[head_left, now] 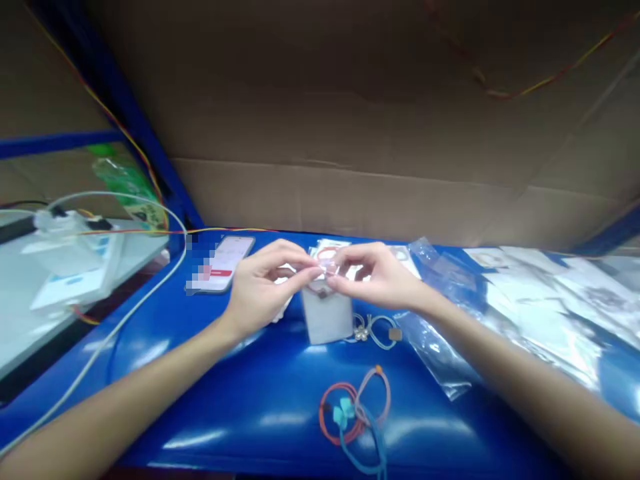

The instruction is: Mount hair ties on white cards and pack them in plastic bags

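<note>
My left hand [273,280] and my right hand [373,275] meet above the middle of the blue table [240,400], fingertips pinched together on a small clear, shiny piece [327,268] that looks like plastic. Just below them is a white card [327,317] with a dark band near its top. An orange loop [328,253] shows behind the fingertips. Right of the card lie light blue hair ties [383,333] with a flower charm. Nearer the front edge, red [330,437], pink [385,393] and blue [363,465] hair ties lie together.
A phone [233,257] lies at the back left. Clear plastic bags [440,353] and several packed white cards [540,313] cover the right side. A white cable [135,307] crosses the left, near a green bottle [123,183]. Cardboard [350,133] stands behind.
</note>
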{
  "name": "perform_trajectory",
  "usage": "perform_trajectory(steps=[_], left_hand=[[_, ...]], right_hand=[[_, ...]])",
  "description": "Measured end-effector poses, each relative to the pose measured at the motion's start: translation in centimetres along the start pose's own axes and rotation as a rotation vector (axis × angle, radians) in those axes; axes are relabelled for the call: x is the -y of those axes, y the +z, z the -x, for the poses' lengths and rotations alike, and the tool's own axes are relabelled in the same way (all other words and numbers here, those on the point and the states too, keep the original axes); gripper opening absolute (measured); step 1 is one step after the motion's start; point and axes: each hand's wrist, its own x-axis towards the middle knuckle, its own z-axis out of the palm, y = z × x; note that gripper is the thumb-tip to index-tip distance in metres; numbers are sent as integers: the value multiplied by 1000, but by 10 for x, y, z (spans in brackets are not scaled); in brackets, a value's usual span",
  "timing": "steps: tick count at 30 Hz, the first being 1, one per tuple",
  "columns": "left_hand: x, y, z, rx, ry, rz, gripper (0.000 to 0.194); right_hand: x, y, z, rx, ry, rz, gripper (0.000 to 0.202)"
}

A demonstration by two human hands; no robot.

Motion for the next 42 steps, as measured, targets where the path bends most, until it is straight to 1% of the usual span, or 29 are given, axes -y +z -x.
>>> perform_trajectory(steps=[3, 6, 9, 12, 14, 17, 19, 23, 25, 29, 37, 40, 42], left_hand=[[-1, 1, 0, -2, -63, 27, 7], [-1, 1, -1, -38, -113, 43, 8], [-2, 1, -3, -68, -144, 51, 10], [-1, 0, -4, -66, -177, 56, 12], [-1, 1, -4, -61, -189, 59, 13], [-1, 3, -4, -51, -177, 69, 12], [-2, 4, -4, -40, -174, 82, 12], [-3, 6, -4, -39, -190, 76, 19], [-2, 6, -3, -29, -198, 72, 20], [0, 6, -3, -5, -202, 110, 18], [1, 6, -5, -39, -265, 189, 25], [2, 5, -6, -28, -292, 202, 25], [2, 4, -6, -13, -302, 230, 25]], right_hand=[[-1, 0, 0, 41, -1, -61, 14], [-4, 0, -1, 47, -10, -119, 25], [-8, 1, -1, 80, -6, -123, 26], [-10, 1, -1, 65, -21, -151, 31], [-10, 0, -1, 69, -28, -144, 27], [-6, -1, -1, 116, -11, -97, 18], [-5, -2, -1, 125, -12, -87, 18], [-5, -1, -1, 131, -75, -62, 24], [-6, -1, -1, 153, -76, -49, 19], [-4, -1, -1, 155, -37, -77, 14], [0, -1, -1, 136, 93, -251, 22], [-1, -3, 0, 165, 109, -292, 21], [-3, -3, -1, 151, 113, -309, 20]])
